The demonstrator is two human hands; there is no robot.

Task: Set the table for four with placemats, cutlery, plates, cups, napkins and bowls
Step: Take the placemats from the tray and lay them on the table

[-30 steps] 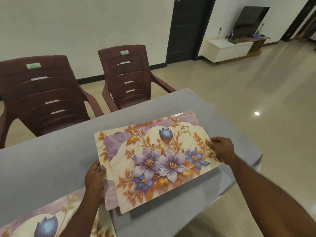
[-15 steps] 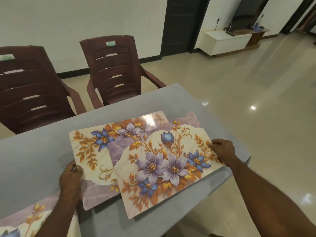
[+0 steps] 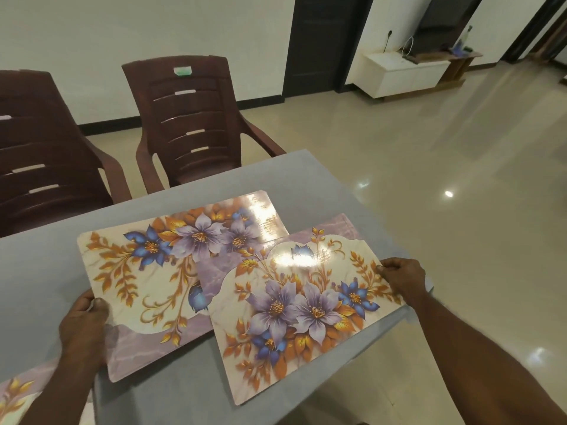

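Two floral placemats lie on the grey table (image 3: 43, 271), partly overlapped. My left hand (image 3: 84, 323) grips the near left edge of the lower placemat (image 3: 138, 280), which is fanned out to the left. My right hand (image 3: 403, 276) pinches the right edge of the upper placemat (image 3: 306, 317), whose near corner hangs past the table's front edge. A third placemat (image 3: 15, 400) with the same print shows at the bottom left corner, mostly out of frame.
Two dark brown plastic chairs (image 3: 190, 118) (image 3: 40, 154) stand at the table's far side. The table's right end lies just past my right hand, with glossy tiled floor (image 3: 429, 148) beyond. A white TV cabinet (image 3: 402, 72) and dark door (image 3: 319, 41) sit by the far wall.
My left hand has slid the lower placemat out to the left from under the upper one, exposing most of it. My right hand has kept the upper placemat in place.
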